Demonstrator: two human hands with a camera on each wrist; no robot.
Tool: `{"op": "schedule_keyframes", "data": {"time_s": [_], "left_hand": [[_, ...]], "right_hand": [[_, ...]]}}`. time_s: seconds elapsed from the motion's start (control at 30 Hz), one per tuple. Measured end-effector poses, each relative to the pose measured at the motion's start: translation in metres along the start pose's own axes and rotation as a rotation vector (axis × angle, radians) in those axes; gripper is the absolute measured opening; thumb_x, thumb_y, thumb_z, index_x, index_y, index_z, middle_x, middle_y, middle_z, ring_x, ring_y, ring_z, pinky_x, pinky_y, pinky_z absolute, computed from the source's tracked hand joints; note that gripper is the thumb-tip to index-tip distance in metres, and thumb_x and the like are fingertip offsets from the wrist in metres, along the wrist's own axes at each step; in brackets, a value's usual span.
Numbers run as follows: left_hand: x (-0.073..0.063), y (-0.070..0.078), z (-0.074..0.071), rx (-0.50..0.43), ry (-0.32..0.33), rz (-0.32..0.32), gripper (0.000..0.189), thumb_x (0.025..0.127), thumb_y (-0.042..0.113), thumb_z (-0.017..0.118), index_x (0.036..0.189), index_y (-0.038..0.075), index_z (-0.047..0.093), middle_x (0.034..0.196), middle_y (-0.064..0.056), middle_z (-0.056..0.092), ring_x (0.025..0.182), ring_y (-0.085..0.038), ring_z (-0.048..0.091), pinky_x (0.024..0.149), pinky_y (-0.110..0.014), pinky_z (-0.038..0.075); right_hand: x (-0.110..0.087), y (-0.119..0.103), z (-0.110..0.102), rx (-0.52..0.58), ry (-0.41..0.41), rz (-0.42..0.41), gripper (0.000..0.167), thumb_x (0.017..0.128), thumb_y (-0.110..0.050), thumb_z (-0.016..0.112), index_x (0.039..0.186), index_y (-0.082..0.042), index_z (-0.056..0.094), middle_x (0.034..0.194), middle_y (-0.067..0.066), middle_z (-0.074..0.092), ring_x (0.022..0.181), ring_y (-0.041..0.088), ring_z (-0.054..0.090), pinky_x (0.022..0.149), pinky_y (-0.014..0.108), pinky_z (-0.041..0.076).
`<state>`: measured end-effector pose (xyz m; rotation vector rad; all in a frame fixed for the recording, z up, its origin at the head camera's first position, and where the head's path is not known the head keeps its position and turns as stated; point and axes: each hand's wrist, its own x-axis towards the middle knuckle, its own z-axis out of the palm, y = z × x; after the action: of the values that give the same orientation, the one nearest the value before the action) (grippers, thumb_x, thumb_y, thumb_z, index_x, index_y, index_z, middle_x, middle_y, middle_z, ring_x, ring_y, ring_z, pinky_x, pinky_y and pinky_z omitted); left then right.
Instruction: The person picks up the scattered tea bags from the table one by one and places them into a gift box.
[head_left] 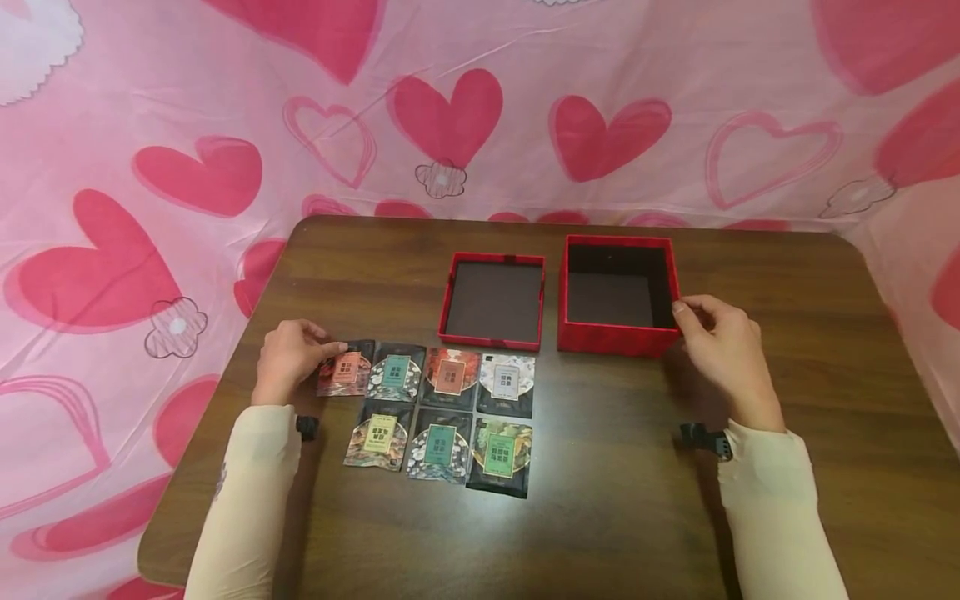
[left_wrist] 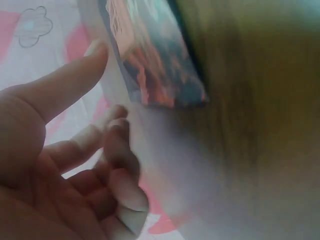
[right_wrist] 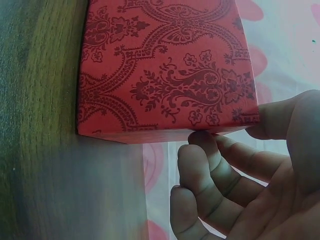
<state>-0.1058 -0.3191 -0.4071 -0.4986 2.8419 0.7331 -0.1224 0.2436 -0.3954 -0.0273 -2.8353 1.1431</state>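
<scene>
My left hand (head_left: pixel 294 354) is at the leftmost black-and-red tea sachet (head_left: pixel 345 375), its thumb by the sachet's upper edge. In the left wrist view the thumb stretches toward the sachet (left_wrist: pixel 155 55) while the other fingers bend loosely below; nothing sits between them. My right hand (head_left: pixel 723 350) pinches the right wall of a deep red box (head_left: pixel 615 340), thumb at the rim and index finger against the outside. The right wrist view shows the box's dark floral pattern (right_wrist: pixel 185 80). The box stands upright, with its black inside facing up.
A shallow red lid (head_left: pixel 487 342) lies inside-up left of the box. Several more tea sachets, among them a green one (head_left: pixel 501 454) and a white one (head_left: pixel 507 382), lie in two rows before it. A heart-patterned cloth (head_left: pixel 510 150) hangs behind the wooden table (head_left: pixel 600 500).
</scene>
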Motion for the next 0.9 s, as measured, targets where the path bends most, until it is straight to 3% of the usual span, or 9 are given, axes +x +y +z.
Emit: {"op": "schedule_keyframes", "data": {"time_s": [0.3, 0.57, 0.77, 0.9], "left_hand": [[0.01, -0.001, -0.002, 0.004, -0.051, -0.009, 0.043, 0.078, 0.031, 0.089, 0.096, -0.005, 0.074, 0.105, -0.028, 0.068, 0.098, -0.044, 0.058, 0.091, -0.06, 0.047], [0.019, -0.003, -0.006, -0.065, -0.15, -0.069, 0.046, 0.08, 0.028, 0.088, 0.104, -0.007, 0.072, 0.114, -0.03, 0.064, 0.105, -0.043, 0.054, 0.099, -0.059, 0.044], [0.02, -0.004, -0.009, -0.102, -0.171, -0.04, 0.042, 0.084, 0.02, 0.084, 0.109, -0.008, 0.065, 0.102, -0.024, 0.064, 0.096, -0.038, 0.056, 0.093, -0.057, 0.046], [0.019, -0.007, -0.014, -0.152, -0.207, 0.025, 0.033, 0.089, 0.009, 0.075, 0.114, -0.009, 0.064, 0.092, -0.016, 0.069, 0.085, -0.028, 0.059, 0.078, -0.044, 0.051]], "right_hand": [[-0.002, 0.0, 0.001, 0.02, -0.003, 0.013, 0.046, 0.103, -0.039, 0.051, 0.125, -0.002, 0.067, 0.096, 0.017, 0.071, 0.061, 0.012, 0.065, 0.061, 0.02, 0.046], [-0.003, 0.0, 0.002, 0.028, 0.004, 0.018, 0.047, 0.103, -0.04, 0.051, 0.125, -0.002, 0.067, 0.097, 0.017, 0.072, 0.067, 0.023, 0.069, 0.061, 0.019, 0.047], [-0.003, -0.001, 0.002, 0.033, -0.002, 0.018, 0.047, 0.104, -0.04, 0.051, 0.127, -0.002, 0.066, 0.1, 0.019, 0.071, 0.069, 0.027, 0.069, 0.061, 0.021, 0.046], [-0.003, -0.002, 0.002, 0.049, -0.011, 0.021, 0.049, 0.104, -0.041, 0.051, 0.128, -0.001, 0.065, 0.102, 0.02, 0.071, 0.071, 0.028, 0.069, 0.059, 0.02, 0.048]]}}
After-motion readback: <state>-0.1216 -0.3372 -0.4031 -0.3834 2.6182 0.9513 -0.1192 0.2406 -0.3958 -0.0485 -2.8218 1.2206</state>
